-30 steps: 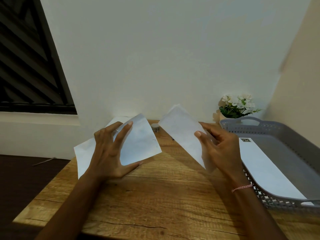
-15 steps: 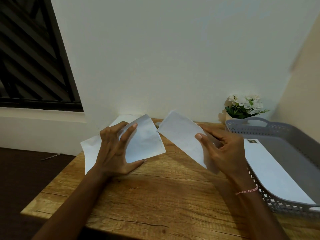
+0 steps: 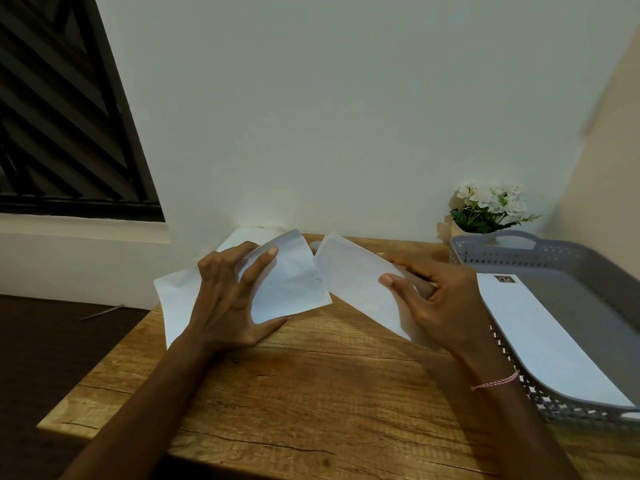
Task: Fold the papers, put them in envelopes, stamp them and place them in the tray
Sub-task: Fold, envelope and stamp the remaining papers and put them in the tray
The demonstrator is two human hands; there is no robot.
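Above the desk, left hand gripping an envelope and right hand pinching folded paper have neared, seemingly for insertion.

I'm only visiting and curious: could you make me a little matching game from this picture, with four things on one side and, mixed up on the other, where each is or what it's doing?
Things
1. white flowers
2. envelope with the dark stamp
3. pink string bracelet
4. left hand

Places or states
A. round the right hand's wrist
B. lying in the grey tray
C. gripping a white paper
D. standing behind the tray

Pairs: 1-D, 2-B, 3-A, 4-C
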